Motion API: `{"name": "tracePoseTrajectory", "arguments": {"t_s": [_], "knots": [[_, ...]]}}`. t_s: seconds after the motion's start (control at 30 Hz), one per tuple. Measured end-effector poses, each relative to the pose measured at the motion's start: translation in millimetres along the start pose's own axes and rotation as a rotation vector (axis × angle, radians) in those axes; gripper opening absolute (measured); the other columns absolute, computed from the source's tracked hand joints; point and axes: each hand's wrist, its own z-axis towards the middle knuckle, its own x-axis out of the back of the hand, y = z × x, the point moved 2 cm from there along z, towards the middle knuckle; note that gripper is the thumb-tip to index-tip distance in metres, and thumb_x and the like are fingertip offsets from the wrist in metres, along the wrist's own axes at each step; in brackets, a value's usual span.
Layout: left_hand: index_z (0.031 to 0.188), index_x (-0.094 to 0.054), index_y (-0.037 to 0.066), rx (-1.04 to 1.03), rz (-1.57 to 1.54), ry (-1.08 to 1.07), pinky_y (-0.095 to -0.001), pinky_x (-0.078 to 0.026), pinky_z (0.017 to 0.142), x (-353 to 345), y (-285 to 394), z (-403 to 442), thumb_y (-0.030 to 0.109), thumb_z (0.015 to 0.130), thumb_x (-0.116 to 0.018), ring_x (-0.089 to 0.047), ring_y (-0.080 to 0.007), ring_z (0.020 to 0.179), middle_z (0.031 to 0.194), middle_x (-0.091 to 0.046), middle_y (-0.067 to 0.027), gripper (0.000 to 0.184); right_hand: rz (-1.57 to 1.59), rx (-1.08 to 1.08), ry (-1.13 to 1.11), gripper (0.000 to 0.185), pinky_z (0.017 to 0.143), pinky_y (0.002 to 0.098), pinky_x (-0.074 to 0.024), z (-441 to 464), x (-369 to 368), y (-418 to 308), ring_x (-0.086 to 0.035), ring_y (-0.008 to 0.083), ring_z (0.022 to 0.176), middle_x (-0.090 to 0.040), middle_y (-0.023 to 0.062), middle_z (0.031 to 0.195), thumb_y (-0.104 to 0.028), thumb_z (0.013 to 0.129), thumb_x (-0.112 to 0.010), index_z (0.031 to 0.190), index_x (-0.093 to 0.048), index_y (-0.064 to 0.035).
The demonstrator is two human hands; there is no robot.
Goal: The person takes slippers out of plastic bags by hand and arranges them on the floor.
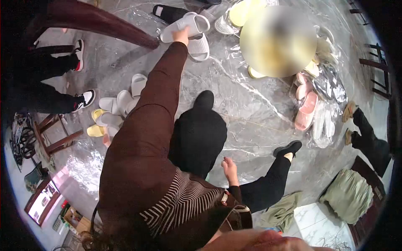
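My left hand (181, 35), at the end of a long brown sleeve, grips a pale grey slide slipper (169, 32) near its strap. Its mate, a second pale grey slide (199, 52), lies on the floor just beside that hand. A dark slipper (167, 14) sits behind them. Close to my bent knees, my right hand (229, 169) hangs over the floor with curled fingers and nothing visible in them. To the left of my arm is a cluster of white slides (124, 101) and yellow slides (96, 131), partly hidden by the sleeve.
Pink slides (307, 111) and clear plastic wrapping (331, 88) lie at the right on the grey marbled floor (251, 117). A blurred patch hides part of the upper right. A dark wooden leg (104, 25) slants in at the upper left. Other people's feet (86, 99) stand around.
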Motion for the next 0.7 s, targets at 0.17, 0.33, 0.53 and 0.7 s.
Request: {"name": "tracePoseTrajectory", "arguments": {"t_s": [0.17,0.33,0.53,0.7], "knots": [[0.1,-0.052,-0.002,0.394,-0.366,-0.15,-0.0383,-0.05,0.064,-13.5,-2.6,-12.1,0.028,0.075,-0.057,-0.058,-0.026,0.082,0.091,-0.058,-0.0141,0.04,0.368,-0.298,-0.006,0.032,0.062,0.026,-0.0457,0.1,5.8,-2.9,-0.059,0.0163,0.076,-0.06,0.0107,0.091,-0.015,0.081,-0.052,0.109,-0.051,0.0015],[0.1,-0.051,0.003,0.262,-0.402,-0.606,-0.0277,-0.048,0.046,-34.6,26.8,-106.8,0.02,0.078,-0.054,-0.056,-0.0163,0.062,0.083,-0.058,-0.0087,0.028,0.363,-0.255,-0.023,0.033,0.058,0.0223,-0.044,2.9,3.3,-11.2,-0.059,0.0147,0.074,-0.059,0.0093,0.092,-0.016,0.082,-0.05,0.111,-0.049,0.0019],[0.101,-0.048,0.0,0.254,-0.167,-1.17,-0.0242,-0.048,0.042,-5.9,175.0,-248.8,0.018,0.08,-0.054,-0.056,-0.0125,0.056,0.08,-0.057,-0.0074,0.028,0.339,-0.164,0.004,0.032,0.051,0.022,-0.0433,-3.5,5.2,6.1,-0.058,0.0137,0.064,-0.059,0.0085,0.083,-0.015,0.082,-0.049,0.109,-0.05,0.0024],[0.099,-0.048,-0.001,0.068,-0.099,-1.424,-0.0284,-0.05,0.045,24.1,316.4,-339.7,0.024,0.079,-0.057,-0.058,-0.0159,0.058,0.08,-0.057,-0.0109,0.034,0.424,-0.211,0.035,0.031,0.044,0.023,-0.0417,-7.2,8.8,14.5,-0.055,0.0131,0.056,-0.056,0.0063,0.071,-0.013,0.079,-0.048,0.106,-0.051,0.0022]]}}
